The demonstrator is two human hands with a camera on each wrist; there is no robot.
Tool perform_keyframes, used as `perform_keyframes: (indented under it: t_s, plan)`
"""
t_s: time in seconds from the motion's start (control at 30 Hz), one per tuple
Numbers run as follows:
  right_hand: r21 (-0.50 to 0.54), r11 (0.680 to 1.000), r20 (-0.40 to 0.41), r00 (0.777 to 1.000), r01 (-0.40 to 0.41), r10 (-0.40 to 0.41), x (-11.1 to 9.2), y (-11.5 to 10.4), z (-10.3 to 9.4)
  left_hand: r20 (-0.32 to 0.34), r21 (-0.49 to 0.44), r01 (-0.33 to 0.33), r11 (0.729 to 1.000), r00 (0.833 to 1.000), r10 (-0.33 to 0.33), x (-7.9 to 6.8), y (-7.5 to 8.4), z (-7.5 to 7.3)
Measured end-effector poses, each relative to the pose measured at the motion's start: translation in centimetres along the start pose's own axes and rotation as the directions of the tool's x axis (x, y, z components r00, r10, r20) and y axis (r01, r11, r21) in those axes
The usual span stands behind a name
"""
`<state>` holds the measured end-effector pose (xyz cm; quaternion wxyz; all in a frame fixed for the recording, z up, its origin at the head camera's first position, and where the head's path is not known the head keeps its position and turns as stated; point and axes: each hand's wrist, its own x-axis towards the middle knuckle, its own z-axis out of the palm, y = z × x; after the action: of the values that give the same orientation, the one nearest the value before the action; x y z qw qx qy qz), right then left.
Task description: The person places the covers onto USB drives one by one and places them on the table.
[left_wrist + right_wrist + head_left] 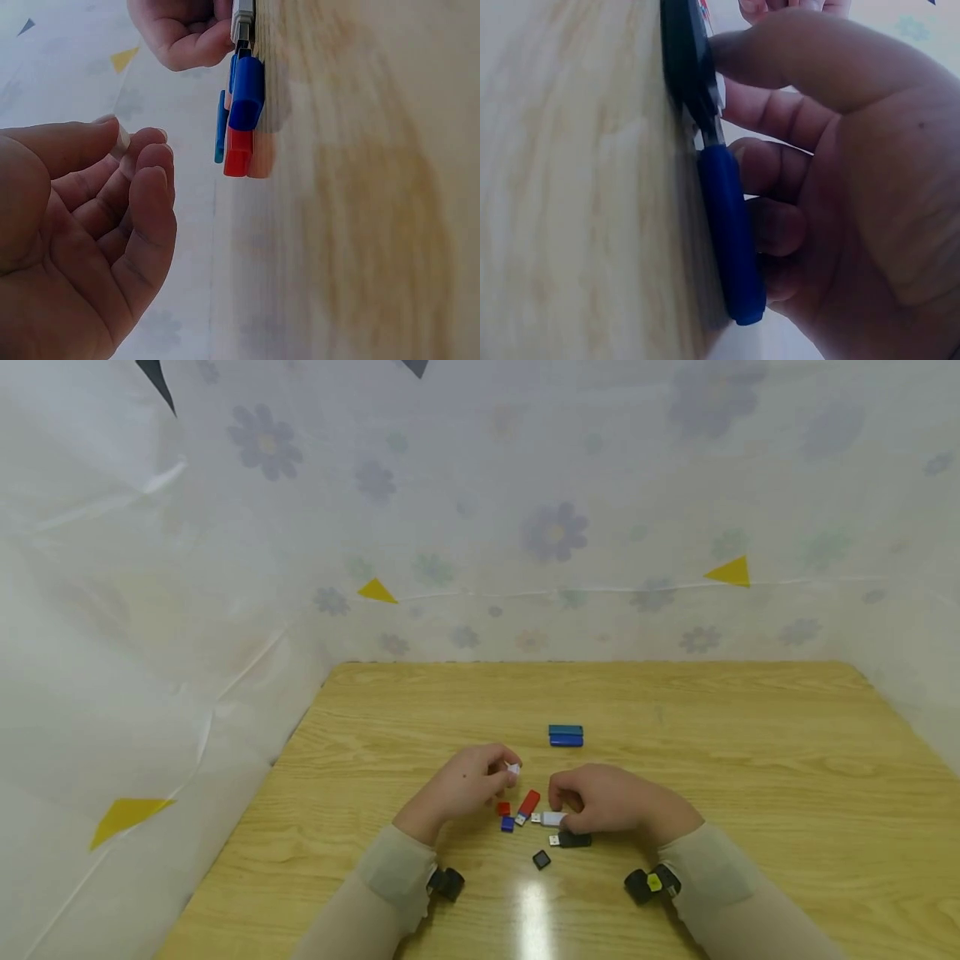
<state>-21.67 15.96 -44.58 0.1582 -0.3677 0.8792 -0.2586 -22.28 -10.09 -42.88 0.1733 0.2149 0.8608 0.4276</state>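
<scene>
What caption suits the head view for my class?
Left hand pinches a white piece; right hand is at a white USB stick.

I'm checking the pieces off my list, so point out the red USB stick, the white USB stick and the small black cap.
Red USB stick (pixel 529 803): head view, on its red body.
White USB stick (pixel 552 819): head view, on its white body.
Small black cap (pixel 542 860): head view, on its upper face.

Left hand (pixel 82 240) pinches a small white piece (pixel 121 142) between thumb and fingers, clear of the wooden table (pixel 360 202). Blue cap (pixel 247 97) near, red cap (pixel 238 155) just beyond on the far side; to the right, right hand (pixel 186 34), fingers bent, at a white stick (pixel 243 12), metal plug showing.
</scene>
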Motion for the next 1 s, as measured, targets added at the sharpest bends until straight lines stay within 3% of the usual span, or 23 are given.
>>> perform_keyframes:
  t_s: [0.47, 0.77, 1.0]
  plan:
    - [-0.026, 0.999, -0.020, 1.000, -0.019, 0.018, 0.0, 0.1, 0.2, 0.010, 0.059, -0.024, 0.998, 1.000, 0.023, -0.1, 0.2, 0.1]
    - [0.055, 0.998, -0.090, 0.996, -0.009, 0.014, 0.1, 1.3, 0.6, 0.008, 0.066, -0.037, 0.997, 0.999, 0.036, -0.2, 0.1, 0.1]
    - [0.078, 0.997, -0.214, 0.977, 0.016, 0.001, 0.4, 1.6, 0.7, 0.013, 0.074, -0.048, 0.996, 0.999, 0.047, -0.3, 0.2, 0.1]
